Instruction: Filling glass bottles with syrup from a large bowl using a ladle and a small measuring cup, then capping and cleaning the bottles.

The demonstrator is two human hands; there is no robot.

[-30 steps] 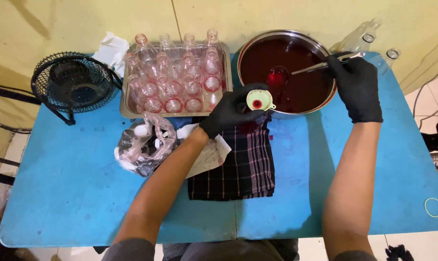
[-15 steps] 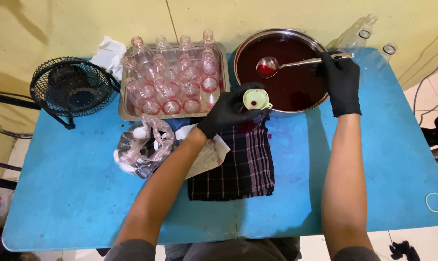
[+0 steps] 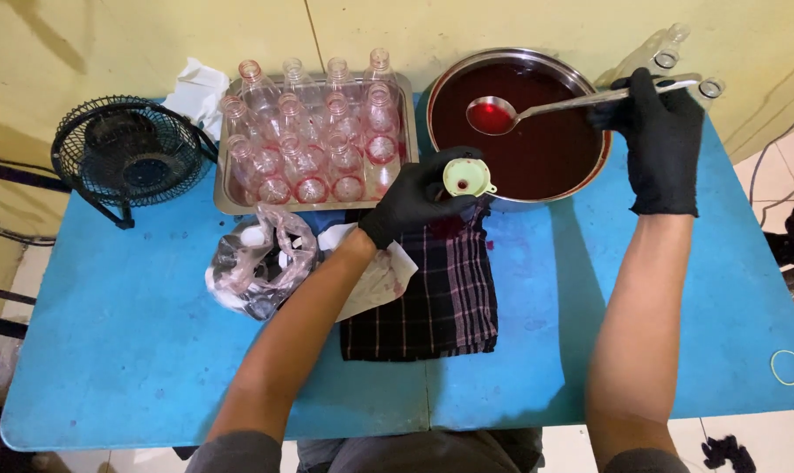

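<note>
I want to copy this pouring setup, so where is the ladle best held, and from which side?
Grip the ladle at the far end of its long thin handle, coming from the right, as the gloved right hand does. The handle runs nearly level out over the rim of the basin, so a hand there stays clear of the red liquid and can keep the filled bowl level.

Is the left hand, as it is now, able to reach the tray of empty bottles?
Probably yes. The left hand sits just beside the tray, with nothing between them. But it is shut on a bottle topped by a small funnel, so it is occupied and would have to let go first.
</note>
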